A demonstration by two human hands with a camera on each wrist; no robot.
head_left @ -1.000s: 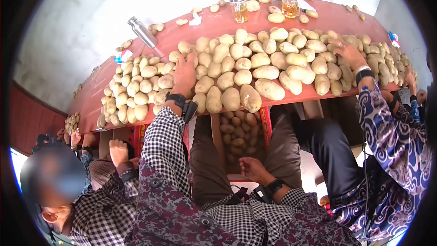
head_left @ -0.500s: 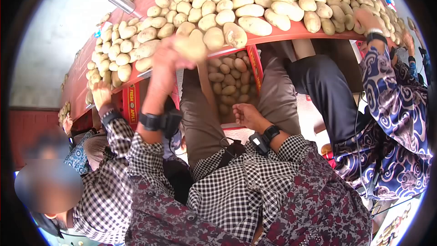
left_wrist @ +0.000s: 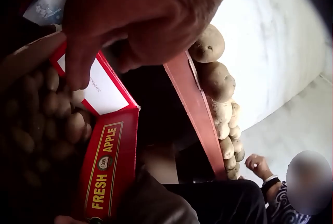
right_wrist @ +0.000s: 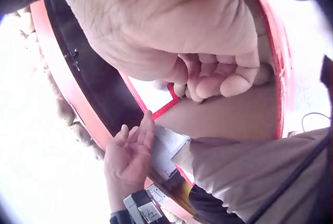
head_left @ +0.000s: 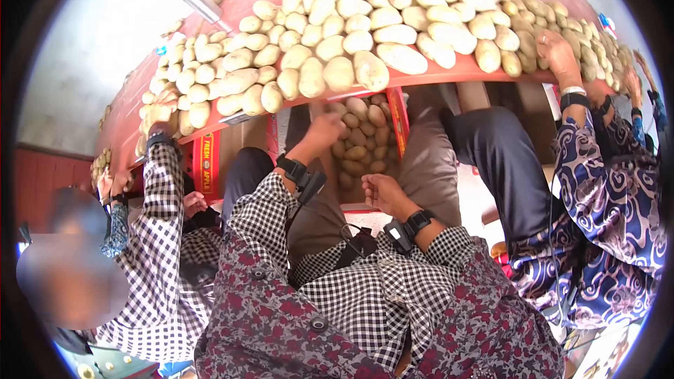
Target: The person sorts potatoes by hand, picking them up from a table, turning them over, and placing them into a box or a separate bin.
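Observation:
Over the left side of the box of potatoes [head_left: 363, 151], below the table edge, is my left hand [head_left: 324, 133]. The right wrist view shows that left hand [right_wrist: 129, 159] palm up with its fingers extended and no potato in it. Potatoes [left_wrist: 75, 126] lie in the box beyond its fingers in the left wrist view. My right hand [head_left: 385, 193] hangs at the near end of the box, between the knees. Its fingers [right_wrist: 237, 84] curl loosely around nothing visible, in front of the box.
Many potatoes [head_left: 339, 74] cover the front of the red table [head_left: 460, 70]. A metal bottle [head_left: 200, 4] lies at the back left. People sit on both sides, a neighbour's hand [head_left: 559, 56] at the potatoes on the right. A red-edged box [head_left: 206, 168] stands left.
My left hand has come from the potatoes on the table down to the box. The potato it carried half a second ago is out of it. My right hand has barely moved since then.

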